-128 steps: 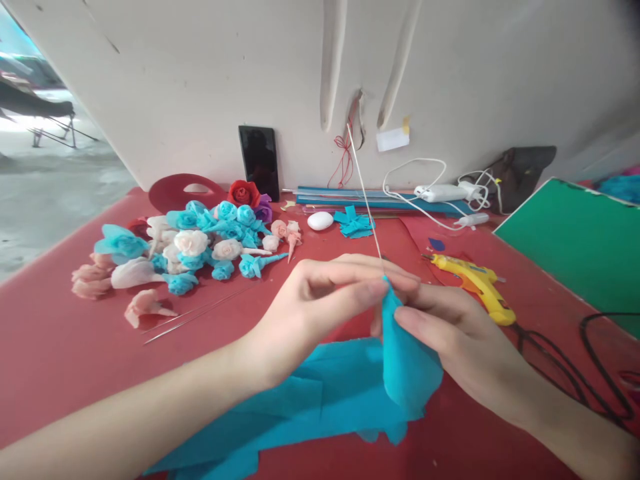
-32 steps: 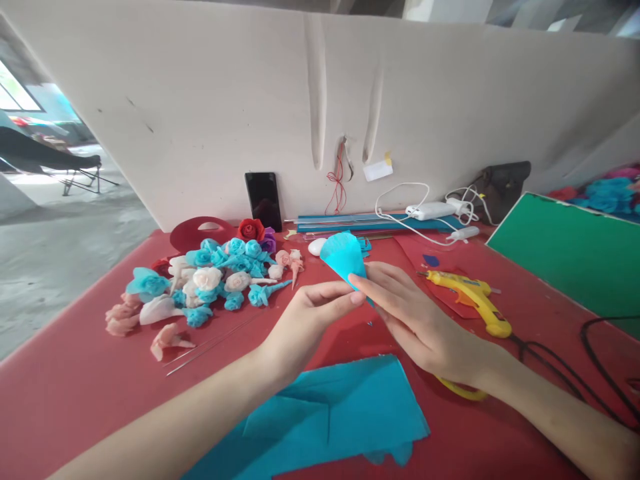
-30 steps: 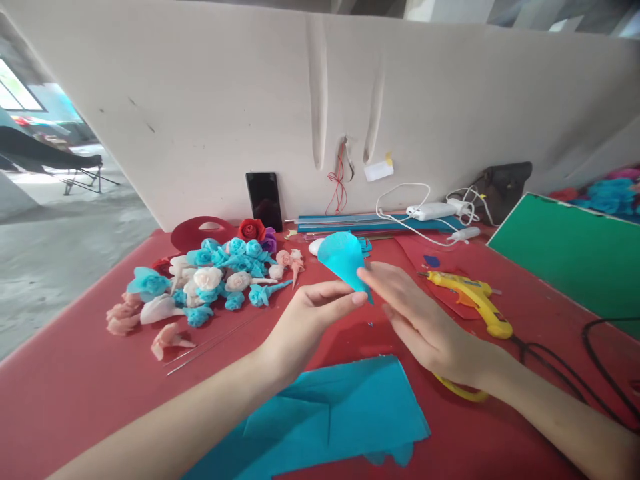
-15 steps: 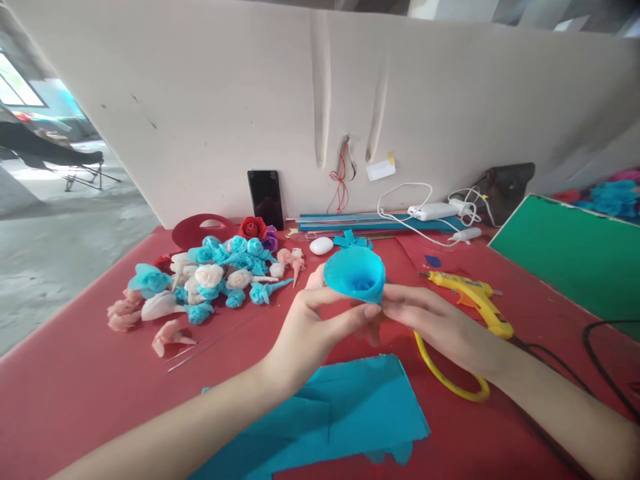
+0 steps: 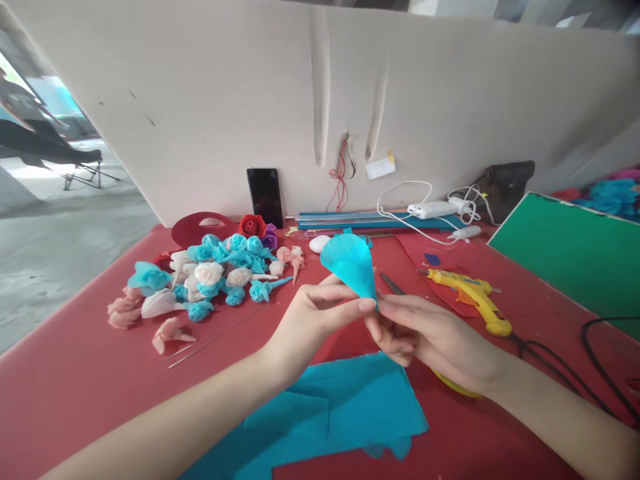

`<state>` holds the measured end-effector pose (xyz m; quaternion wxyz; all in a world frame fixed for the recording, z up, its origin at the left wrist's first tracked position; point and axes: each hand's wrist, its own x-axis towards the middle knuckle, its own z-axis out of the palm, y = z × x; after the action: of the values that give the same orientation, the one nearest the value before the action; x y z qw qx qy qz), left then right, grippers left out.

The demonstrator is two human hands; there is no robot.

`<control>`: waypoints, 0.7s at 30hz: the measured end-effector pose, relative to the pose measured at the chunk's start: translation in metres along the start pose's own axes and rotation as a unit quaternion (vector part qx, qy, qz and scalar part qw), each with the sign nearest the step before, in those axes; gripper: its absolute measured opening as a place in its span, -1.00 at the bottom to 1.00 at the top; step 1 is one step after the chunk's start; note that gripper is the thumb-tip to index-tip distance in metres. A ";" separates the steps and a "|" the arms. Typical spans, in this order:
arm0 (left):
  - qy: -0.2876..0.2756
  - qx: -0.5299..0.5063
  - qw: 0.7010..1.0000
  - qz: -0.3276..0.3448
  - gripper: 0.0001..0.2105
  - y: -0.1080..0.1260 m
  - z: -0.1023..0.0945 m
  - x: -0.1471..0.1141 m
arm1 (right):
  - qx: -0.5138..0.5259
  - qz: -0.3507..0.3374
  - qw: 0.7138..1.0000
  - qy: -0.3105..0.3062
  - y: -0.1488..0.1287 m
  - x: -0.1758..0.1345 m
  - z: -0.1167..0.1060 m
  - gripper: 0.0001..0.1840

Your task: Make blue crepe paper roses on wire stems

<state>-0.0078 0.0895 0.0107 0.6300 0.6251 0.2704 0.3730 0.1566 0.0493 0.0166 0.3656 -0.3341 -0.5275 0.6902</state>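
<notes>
A blue crepe paper flower [image 5: 349,262], cone-shaped with a wide top and a narrow base, is held up over the table. My left hand [image 5: 325,310] pinches its base between thumb and fingers from the left. At the same narrow end, my right hand [image 5: 430,330] grips it from the right, fingers curled beneath. The inside of the cone is turned away from view. Below both hands lie folded blue crepe paper sheets [image 5: 345,407]. Scissors with yellow handles [image 5: 457,387] lie partly hidden under my right hand, their blades pointing away.
Blue, white and pink paper roses [image 5: 210,273] are heaped at left beside thin wires [image 5: 200,349]. A yellow glue gun [image 5: 470,293] lies at right, near a green board [image 5: 575,260]. A phone [image 5: 265,197] leans on the back panel. A person [image 5: 23,100] stands far left.
The paper flower has tipped from showing its open mouth to showing its side. My right hand has shifted slightly lower, uncovering the scissor blades. A person has appeared at far left.
</notes>
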 end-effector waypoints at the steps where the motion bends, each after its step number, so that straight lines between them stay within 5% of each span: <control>1: 0.001 -0.002 1.000 0.000 -0.75 0.000 0.000 0.000 | 0.006 0.001 1.000 -0.002 0.000 0.001 0.001 -0.65; 21: 0.077 -0.022 0.997 -0.015 -0.79 0.001 0.002 0.001 | -0.011 -0.024 0.999 0.023 0.000 0.003 0.003 -0.74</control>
<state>-0.0054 0.0893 0.0118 0.6263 0.5765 0.3192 0.4165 0.1524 0.0497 0.0169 0.3907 -0.3412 -0.5348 0.6671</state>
